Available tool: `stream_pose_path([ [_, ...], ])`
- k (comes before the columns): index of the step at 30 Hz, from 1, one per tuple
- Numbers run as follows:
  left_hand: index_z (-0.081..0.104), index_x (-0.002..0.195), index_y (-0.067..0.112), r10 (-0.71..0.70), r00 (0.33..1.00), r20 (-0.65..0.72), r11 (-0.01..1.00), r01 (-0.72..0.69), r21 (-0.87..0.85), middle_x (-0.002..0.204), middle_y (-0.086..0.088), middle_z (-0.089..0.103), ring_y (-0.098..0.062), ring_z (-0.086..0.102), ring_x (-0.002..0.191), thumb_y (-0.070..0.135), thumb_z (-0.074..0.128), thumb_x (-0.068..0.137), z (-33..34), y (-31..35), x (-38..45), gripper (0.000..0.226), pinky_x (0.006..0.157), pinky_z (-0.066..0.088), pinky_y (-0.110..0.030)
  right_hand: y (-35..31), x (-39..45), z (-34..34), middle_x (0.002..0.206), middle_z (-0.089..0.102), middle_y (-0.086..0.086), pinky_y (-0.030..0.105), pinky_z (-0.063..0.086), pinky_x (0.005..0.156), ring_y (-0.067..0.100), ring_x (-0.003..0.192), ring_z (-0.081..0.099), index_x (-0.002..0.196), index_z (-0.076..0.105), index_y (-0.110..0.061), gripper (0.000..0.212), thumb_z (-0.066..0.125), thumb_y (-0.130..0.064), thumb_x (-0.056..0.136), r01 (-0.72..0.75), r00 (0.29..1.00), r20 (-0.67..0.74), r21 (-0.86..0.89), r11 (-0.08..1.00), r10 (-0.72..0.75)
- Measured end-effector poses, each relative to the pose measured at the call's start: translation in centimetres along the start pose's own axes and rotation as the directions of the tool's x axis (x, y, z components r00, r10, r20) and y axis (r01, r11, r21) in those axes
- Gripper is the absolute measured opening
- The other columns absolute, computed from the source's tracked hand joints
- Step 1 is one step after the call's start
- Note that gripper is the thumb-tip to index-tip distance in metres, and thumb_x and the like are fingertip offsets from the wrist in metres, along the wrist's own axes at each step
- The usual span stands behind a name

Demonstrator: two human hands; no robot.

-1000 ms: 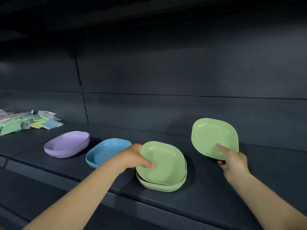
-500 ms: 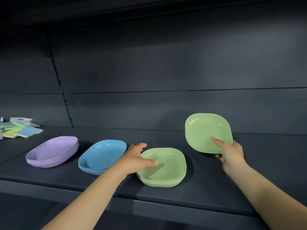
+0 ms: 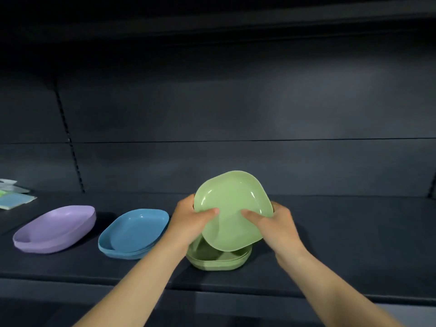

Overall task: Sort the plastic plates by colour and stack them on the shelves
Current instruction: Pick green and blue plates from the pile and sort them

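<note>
on the dark shelf point(image 3: 330, 232), going left to right, sit a lilac stack point(image 3: 55, 228), a blue stack point(image 3: 134, 232) and a green stack point(image 3: 218, 259). the step in hand looks like adding one more green plate point(image 3: 233, 208), held tilted just above its stack. the left hand point(image 3: 188, 220) and right hand point(image 3: 277, 224) each grip a side edge, thumbs on its face. next it likely needs levelling and lowering so it nests. the plates are smooth, glossy, rounded-square plastic.

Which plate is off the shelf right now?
The tilted green plate, gripped by left hand and right hand above the green stack; the purple and blue ones rest on the shelf.
</note>
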State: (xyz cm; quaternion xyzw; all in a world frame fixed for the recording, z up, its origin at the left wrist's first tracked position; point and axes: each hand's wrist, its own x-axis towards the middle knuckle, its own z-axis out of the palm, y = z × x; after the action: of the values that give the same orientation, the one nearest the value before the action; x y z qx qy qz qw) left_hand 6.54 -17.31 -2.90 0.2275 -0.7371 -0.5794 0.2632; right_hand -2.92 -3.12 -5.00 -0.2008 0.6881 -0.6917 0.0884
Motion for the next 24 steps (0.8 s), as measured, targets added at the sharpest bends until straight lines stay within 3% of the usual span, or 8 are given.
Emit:
stream_pose_path([
  [5,0.068,0.095,0.018,-0.115,0.987,0.109,0.986,0.100,0.134,0.096,0.001,0.073,-0.017,0.068,0.092,0.004,0.071,0.079,-2.2,-0.6,0.6,0.021,0.084,0.053,-0.031,0.8,0.4,-0.3,0.073,0.066,-0.004,0.026,0.047,0.063,0.012,0.069,0.062,0.078,0.066,-0.013,0.014,0.076,-0.023,0.075,0.013,0.996,0.089,-0.252,0.968,0.009],
  [8,0.068,0.102,0.015,-0.182,0.974,0.135,0.958,0.144,0.249,0.098,0.001,0.073,-0.016,0.067,0.094,0.006,0.072,0.078,-2.5,-1.8,1.1,0.025,0.082,0.053,-0.028,2.4,1.0,0.3,0.094,0.063,-0.001,0.027,0.051,0.073,0.012,0.083,0.062,0.083,0.061,-0.021,0.022,0.077,-0.017,0.070,0.011,0.996,0.086,-0.314,0.949,0.017],
  [12,0.069,0.101,0.011,-0.210,0.973,0.099,0.948,0.177,0.266,0.098,-0.002,0.072,-0.016,0.067,0.091,0.003,0.071,0.078,-2.6,-2.8,1.7,0.025,0.070,0.050,-0.021,4.0,1.1,1.2,0.113,0.045,-0.004,0.023,0.046,0.085,0.006,0.101,0.051,0.097,0.053,-0.032,0.042,0.075,-0.008,0.070,0.010,0.991,0.127,-0.302,0.953,0.030],
  [14,0.069,0.098,0.011,-0.210,0.974,0.091,0.949,0.181,0.257,0.096,-0.003,0.072,-0.017,0.067,0.089,0.001,0.071,0.077,-2.6,-3.1,2.0,0.023,0.071,0.051,-0.023,4.7,1.2,1.5,0.120,0.047,-0.004,0.026,0.046,0.091,0.007,0.109,0.051,0.103,0.053,-0.035,0.047,0.073,-0.007,0.071,-0.016,0.987,0.149,-0.267,0.964,0.057],
  [18,0.066,0.102,0.018,-0.228,0.968,0.100,0.941,0.193,0.278,0.098,-0.003,0.071,-0.019,0.066,0.092,-0.001,0.071,0.075,-2.3,-4.0,2.2,0.034,0.080,0.052,-0.029,5.0,1.7,1.4,0.128,0.046,-0.007,0.024,0.043,0.094,0.010,0.118,0.049,0.137,0.040,-0.032,0.077,0.071,-0.002,0.074,-0.067,0.966,0.225,-0.269,0.961,0.130],
  [20,0.064,0.111,0.021,-0.250,0.959,0.133,0.951,0.218,0.220,0.101,0.001,0.070,-0.018,0.065,0.096,-0.003,0.070,0.076,-2.2,-4.8,2.2,0.043,0.084,0.052,-0.030,4.7,1.9,1.2,0.125,0.052,-0.010,0.022,0.044,0.094,0.009,0.115,0.053,0.140,0.039,-0.028,0.078,0.068,0.002,0.075,-0.060,0.945,0.298,-0.251,0.966,0.136],
  [24,0.049,0.132,0.035,-0.247,0.959,0.141,0.963,0.227,0.146,0.124,0.003,0.057,-0.018,0.057,0.112,-0.007,0.068,0.077,-1.9,-5.5,2.4,0.072,0.099,0.046,-0.034,4.3,2.5,0.7,0.106,0.068,-0.008,0.023,0.050,0.089,0.009,0.101,0.063,0.125,0.054,-0.028,0.061,0.064,0.006,0.076,-0.032,0.899,0.415,-0.257,0.966,0.140],
])
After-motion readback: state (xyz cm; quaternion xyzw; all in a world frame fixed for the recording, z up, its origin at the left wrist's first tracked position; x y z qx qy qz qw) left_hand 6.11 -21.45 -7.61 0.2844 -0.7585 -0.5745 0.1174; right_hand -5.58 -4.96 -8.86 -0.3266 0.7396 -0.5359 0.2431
